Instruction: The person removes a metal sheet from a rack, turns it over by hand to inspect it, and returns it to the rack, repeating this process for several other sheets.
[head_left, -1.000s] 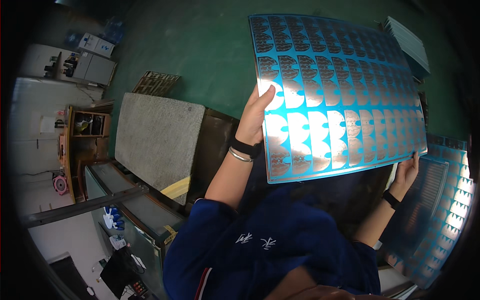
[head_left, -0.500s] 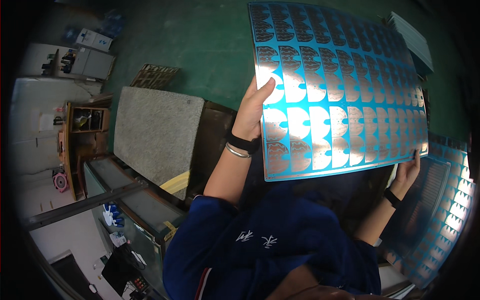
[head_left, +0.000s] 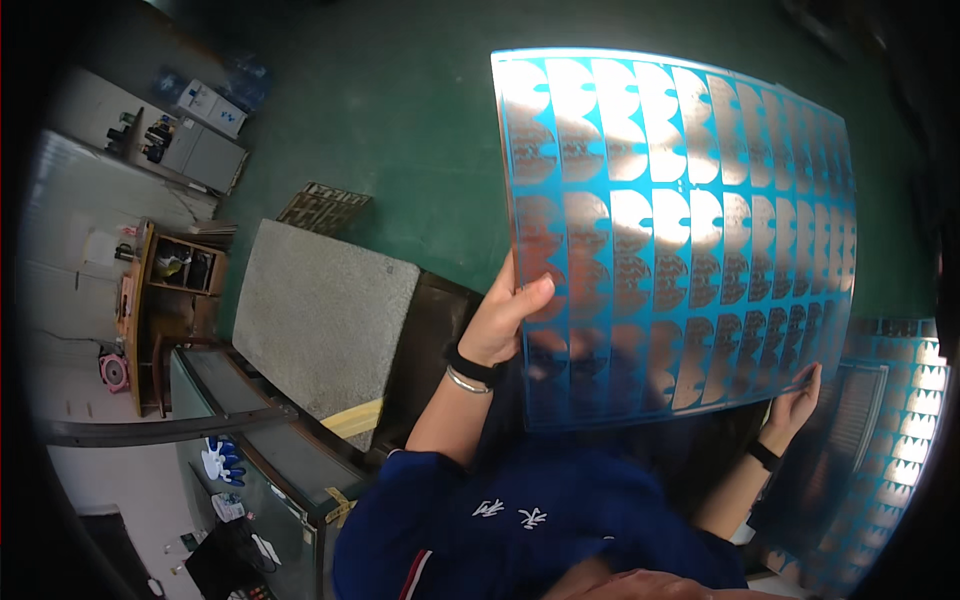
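Observation:
I hold up a large, thin circuit board panel (head_left: 690, 250) with rows of rounded copper shapes on blue, tilted in front of me. My left hand (head_left: 508, 315) is closed on its left edge, the thumb flat on the face and the other fingers hidden behind. At the lower right corner my right hand (head_left: 797, 400) grips the edge, its fingers partly hidden. Bright glare covers the panel's upper part. Beyond my right forearm another blue and copper panel (head_left: 905, 450) stands or leans; its support cannot be made out.
A grey speckled slab top (head_left: 325, 315) is to my left, a yellow strip (head_left: 352, 420) at its near corner. Behind it stands a slatted grate (head_left: 325, 207). A glass-topped cabinet (head_left: 305, 440) and blue-white gloves (head_left: 222, 460) are nearer. A wooden shelf (head_left: 185, 270) stands far left.
The panel has tilted, and the glare has moved from its left middle to its upper part. Both hands appear lower, still gripping the edges. The whole view has shifted slightly.

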